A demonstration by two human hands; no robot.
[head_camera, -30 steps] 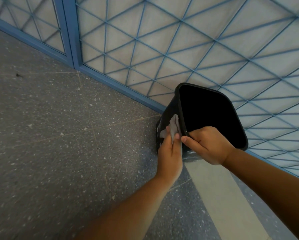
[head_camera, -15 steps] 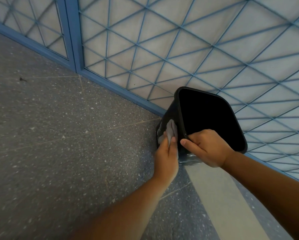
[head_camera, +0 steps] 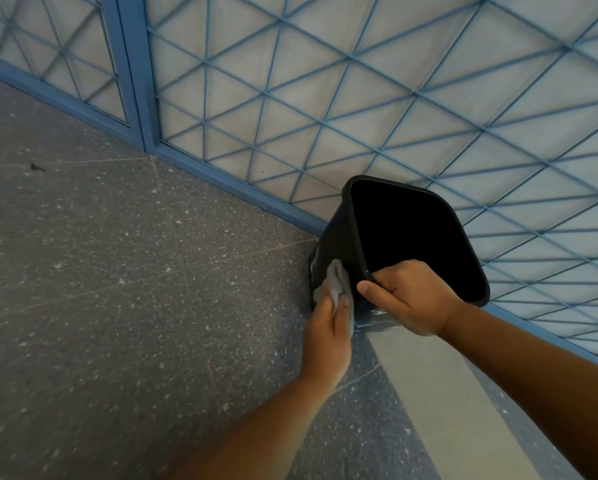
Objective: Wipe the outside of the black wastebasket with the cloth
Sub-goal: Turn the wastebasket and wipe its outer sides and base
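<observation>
Wiping the side wall. The black wastebasket (head_camera: 339, 244) stands on the speckled floor (head_camera: 134, 306), just beside the blue lattice panel (head_camera: 359, 98), its mouth tipped toward you. Your right hand (head_camera: 408, 299) steadies it, thumb outside and fingers curled over the near rim in a firm grip. Your left hand (head_camera: 328, 337) presses the grey cloth (head_camera: 335, 285) against the outer left wall, thumb and fingers closed on the fabric (pale streaks show on the wall beside and below the cloth). To do this stroke well, keep the cloth flat under the fingers, not bunched, and work in overlapping passes from rim to base. The right-hand hold should resist the push so the basket does not slide. Turning it would likely be needed to reach the wall facing the panel, which is hidden here.
</observation>
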